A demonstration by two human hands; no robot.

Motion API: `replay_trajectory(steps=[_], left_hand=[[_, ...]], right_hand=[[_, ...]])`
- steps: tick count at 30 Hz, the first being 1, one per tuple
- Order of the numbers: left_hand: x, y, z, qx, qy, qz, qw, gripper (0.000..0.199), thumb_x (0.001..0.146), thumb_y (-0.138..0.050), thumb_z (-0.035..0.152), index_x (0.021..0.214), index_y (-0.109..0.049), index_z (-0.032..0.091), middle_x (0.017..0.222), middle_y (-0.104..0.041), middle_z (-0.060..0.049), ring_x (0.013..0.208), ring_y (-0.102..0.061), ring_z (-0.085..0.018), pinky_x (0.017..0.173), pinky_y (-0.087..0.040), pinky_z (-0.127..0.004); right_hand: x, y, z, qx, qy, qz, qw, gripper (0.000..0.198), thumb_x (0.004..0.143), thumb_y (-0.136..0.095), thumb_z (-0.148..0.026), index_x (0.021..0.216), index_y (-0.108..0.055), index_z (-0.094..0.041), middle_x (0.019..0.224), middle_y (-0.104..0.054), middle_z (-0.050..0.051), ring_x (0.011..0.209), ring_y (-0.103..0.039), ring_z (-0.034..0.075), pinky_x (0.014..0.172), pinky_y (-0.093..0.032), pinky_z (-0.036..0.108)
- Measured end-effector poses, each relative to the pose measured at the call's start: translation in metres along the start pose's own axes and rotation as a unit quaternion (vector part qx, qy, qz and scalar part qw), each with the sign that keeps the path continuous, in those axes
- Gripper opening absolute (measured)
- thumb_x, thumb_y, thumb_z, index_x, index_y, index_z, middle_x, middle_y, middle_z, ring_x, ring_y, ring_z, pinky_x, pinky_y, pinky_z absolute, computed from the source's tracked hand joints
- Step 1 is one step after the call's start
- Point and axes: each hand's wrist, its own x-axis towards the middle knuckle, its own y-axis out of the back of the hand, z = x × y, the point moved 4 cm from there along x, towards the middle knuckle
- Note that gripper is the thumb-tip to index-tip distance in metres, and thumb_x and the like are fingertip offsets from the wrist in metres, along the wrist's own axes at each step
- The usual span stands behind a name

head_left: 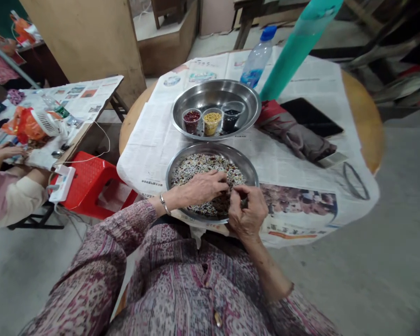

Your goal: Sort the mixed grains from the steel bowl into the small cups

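Note:
A steel basin [254, 179] close to my body holds mixed grains [210, 163], mostly pale with dark, red and yellow ones among them. My left hand [206, 187] reaches over the grains with its fingers curled down; whatever they hold is hidden. By the basin's right front rim, my right hand [248, 209] is closed in a pinch, thumb against fingers, and what it grips is too small to name. Behind stands a larger steel basin [213, 88] with clear cups of dark red beans [192, 115], yellow kernels [212, 117] and black beans [232, 114].
Newspaper [147, 140] covers the round table. At the back are a water bottle [259, 56] and a tall green tube-like object [294, 51]. A folded umbrella [294, 130] and a black tablet-like object [311, 115] lie right. A red stool [87, 186] and another person's hand [9, 151] are left.

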Motion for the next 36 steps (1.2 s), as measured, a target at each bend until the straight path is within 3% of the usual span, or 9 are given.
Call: replay_trajectory(steps=[4, 8, 21, 25, 32, 36], left_hand=[[-0.028, 0.006, -0.007, 0.033, -0.010, -0.015, 0.999, 0.030, 0.099, -0.038, 0.008, 0.108, -0.064, 0.019, 0.118, -0.059, -0.008, 0.110, -0.052, -0.021, 0.093, -0.047, -0.033], [-0.043, 0.011, -0.024, 0.089, 0.025, -0.024, 0.995, 0.027, 0.101, -0.038, 0.013, 0.109, -0.063, 0.020, 0.118, -0.059, -0.009, 0.109, -0.052, -0.022, 0.087, -0.045, -0.034], [-0.047, 0.007, -0.019, 0.170, 0.024, 0.052, 0.984, 0.026, 0.100, -0.041, 0.011, 0.101, -0.066, 0.017, 0.108, -0.064, -0.008, 0.103, -0.054, -0.021, 0.085, -0.036, -0.035], [-0.054, 0.011, -0.018, 0.170, 0.031, 0.070, 0.983, 0.028, 0.100, -0.039, 0.010, 0.108, -0.065, 0.017, 0.111, -0.064, -0.009, 0.103, -0.055, -0.022, 0.086, -0.036, -0.035], [-0.048, 0.015, -0.011, 0.138, 0.027, 0.069, 0.988, 0.028, 0.099, -0.039, 0.008, 0.104, -0.065, 0.016, 0.105, -0.066, -0.009, 0.102, -0.057, -0.022, 0.089, -0.037, -0.036], [-0.044, 0.019, -0.007, 0.098, 0.046, 0.076, 0.991, 0.027, 0.100, -0.035, 0.011, 0.109, -0.061, 0.013, 0.107, -0.066, -0.009, 0.101, -0.059, -0.022, 0.091, -0.040, -0.036]], right_hand=[[-0.002, 0.001, 0.001, -0.002, 0.017, 0.002, 1.000, 0.007, 0.089, -0.056, -0.019, 0.092, -0.062, -0.020, 0.082, -0.065, 0.004, 0.075, -0.061, 0.018, 0.071, -0.048, 0.032], [-0.003, 0.001, 0.003, -0.011, 0.019, -0.004, 1.000, 0.007, 0.088, -0.056, -0.021, 0.091, -0.063, -0.020, 0.080, -0.064, 0.003, 0.073, -0.059, 0.018, 0.071, -0.047, 0.033], [-0.008, 0.001, 0.011, -0.046, -0.038, -0.032, 0.998, 0.018, 0.086, -0.053, -0.032, 0.086, -0.064, -0.018, 0.081, -0.065, 0.007, 0.074, -0.060, 0.021, 0.075, -0.047, 0.036], [-0.004, 0.000, 0.010, -0.060, -0.033, -0.068, 0.995, 0.020, 0.086, -0.053, -0.033, 0.087, -0.065, -0.018, 0.079, -0.066, 0.007, 0.072, -0.060, 0.022, 0.074, -0.049, 0.037], [0.010, -0.007, -0.009, -0.084, 0.007, -0.180, 0.980, 0.026, 0.089, -0.052, -0.037, 0.091, -0.071, -0.019, 0.088, -0.074, 0.009, 0.078, -0.066, 0.023, 0.077, -0.049, 0.036], [0.012, -0.013, -0.019, -0.082, -0.010, -0.203, 0.976, 0.033, 0.091, -0.050, -0.043, 0.092, -0.072, -0.019, 0.076, -0.071, 0.007, 0.063, -0.061, 0.018, 0.063, -0.043, 0.029]])
